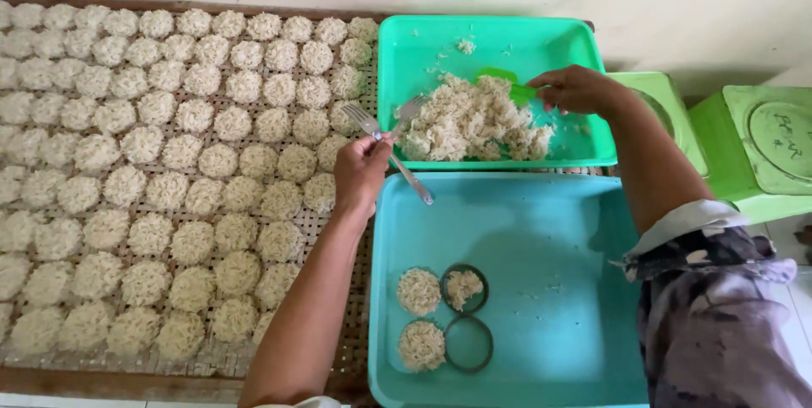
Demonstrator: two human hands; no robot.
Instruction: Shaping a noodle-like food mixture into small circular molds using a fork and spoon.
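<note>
My left hand (359, 173) grips two metal forks (382, 136) crossed in its fingers; one fork's tines touch the left edge of a pile of pale cooked noodles (469, 120). The pile lies in a green plastic tray (406, 44). Over the tray's right side, my right hand (577, 89) holds a green plastic scoop (506, 82) pushed into the top of the pile. In front of it a light blue tray (524, 230) holds two dark ring moulds (467, 345), one with noodles inside, and two round noodle cakes (419, 291).
A woven bamboo mat (338, 239) in a wooden frame fills the left side, covered with rows of several round noodle cakes (194, 163). Two green plastic containers (761, 154) stand at the right by a pale wall.
</note>
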